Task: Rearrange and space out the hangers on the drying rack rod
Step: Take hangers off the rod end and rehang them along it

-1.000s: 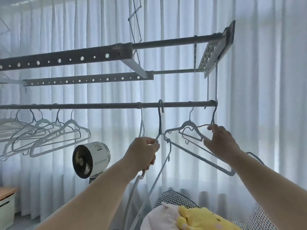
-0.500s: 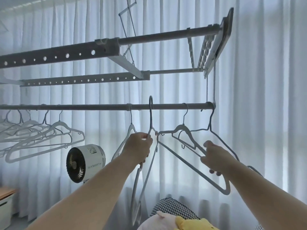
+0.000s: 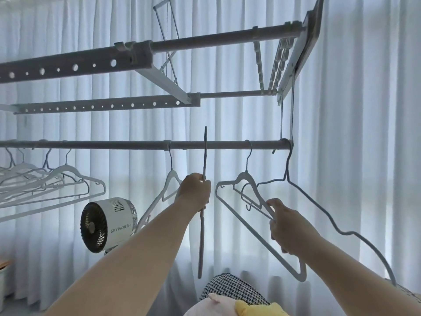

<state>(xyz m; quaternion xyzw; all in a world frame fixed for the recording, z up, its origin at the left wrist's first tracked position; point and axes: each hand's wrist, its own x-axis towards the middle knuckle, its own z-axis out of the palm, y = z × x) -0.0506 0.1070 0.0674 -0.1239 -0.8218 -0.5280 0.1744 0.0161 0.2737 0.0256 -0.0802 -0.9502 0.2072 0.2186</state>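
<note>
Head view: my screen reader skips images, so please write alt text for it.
The left hand grips a grey hanger turned edge-on, hook tip above the rod, while the right hand holds a white hanger hung on that rod. More white hangers cluster far left.

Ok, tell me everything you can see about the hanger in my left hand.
The grey hanger is thin, looks coated or plastic, and is turned edge-on, reading as one near-vertical line. Its hook top rises above the rod, crossing in front of it; whether it hooks the rod cannot be told. The left hand grips it below the neck; its lower end hangs free.
</note>
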